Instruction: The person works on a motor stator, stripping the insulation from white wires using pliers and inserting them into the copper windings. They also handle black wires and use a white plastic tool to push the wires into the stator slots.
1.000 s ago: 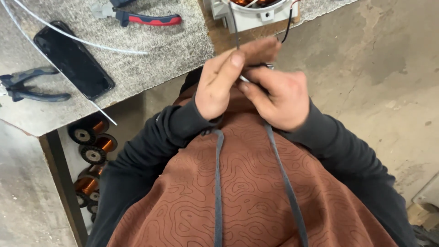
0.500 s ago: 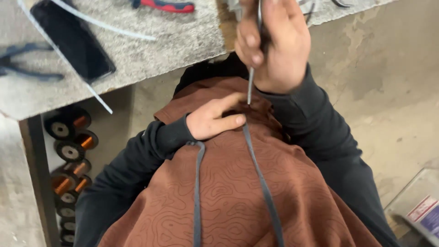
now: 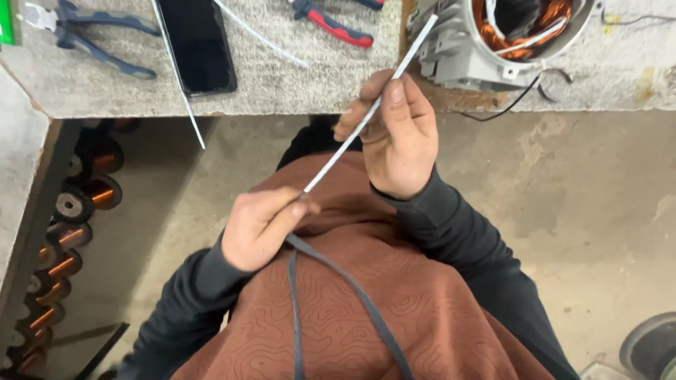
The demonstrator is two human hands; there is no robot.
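A thin white sleeve (image 3: pixel 366 116) runs straight and slanted, its lower end near the chest, its upper end over the bench edge.

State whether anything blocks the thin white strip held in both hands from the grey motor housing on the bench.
Nothing visible does. The thin white strip, pinched by the left hand and right hand, runs up to the grey motor housing, its tip at the housing's edge.

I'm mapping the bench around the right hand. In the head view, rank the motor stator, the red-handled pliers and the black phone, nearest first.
From the right hand:
1. Red-handled pliers, just above, on the bench; motor stator, above-right: too close to call.
2. Black phone, far left, farthest.
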